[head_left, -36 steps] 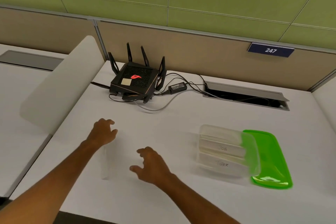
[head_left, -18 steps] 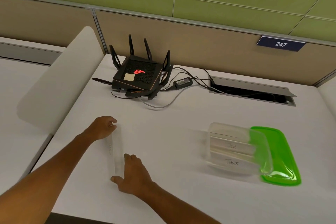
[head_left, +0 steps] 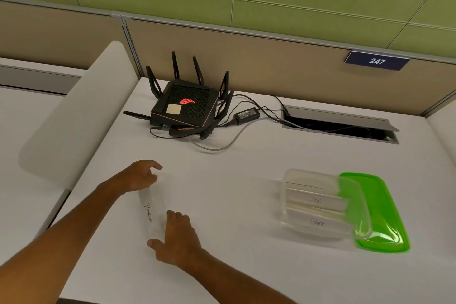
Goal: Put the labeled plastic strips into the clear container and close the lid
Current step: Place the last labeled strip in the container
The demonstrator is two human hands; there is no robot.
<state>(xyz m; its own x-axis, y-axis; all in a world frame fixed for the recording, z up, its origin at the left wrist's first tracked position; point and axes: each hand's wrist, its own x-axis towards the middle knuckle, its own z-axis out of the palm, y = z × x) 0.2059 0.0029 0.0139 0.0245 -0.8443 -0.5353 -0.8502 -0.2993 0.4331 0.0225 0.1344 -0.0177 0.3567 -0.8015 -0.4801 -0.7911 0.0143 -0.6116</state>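
Observation:
A clear plastic strip (head_left: pixel 148 212) marked "PENGUIN" lies lengthwise on the white desk between my hands. My left hand (head_left: pixel 140 176) pinches its far end. My right hand (head_left: pixel 179 237) rests at its near end, fingers touching its edge. To the right stands the clear container (head_left: pixel 291 205), open, with strips marked "DOG" (head_left: pixel 315 200) and "TIGER" (head_left: pixel 317 222) inside. The green lid (head_left: pixel 385 215) lies flat beside it, partly under the container's right side.
A black router (head_left: pixel 185 108) with upright antennas, a power brick (head_left: pixel 247 115) and loose cables sit at the back of the desk. A cable slot (head_left: pixel 340 126) is open at the back right. A white divider panel (head_left: pixel 74 116) borders the left side.
Both hands came down onto the strip: the left hand closed on its far end, the right hand settled at its near end. The strip's label now faces up and is readable.

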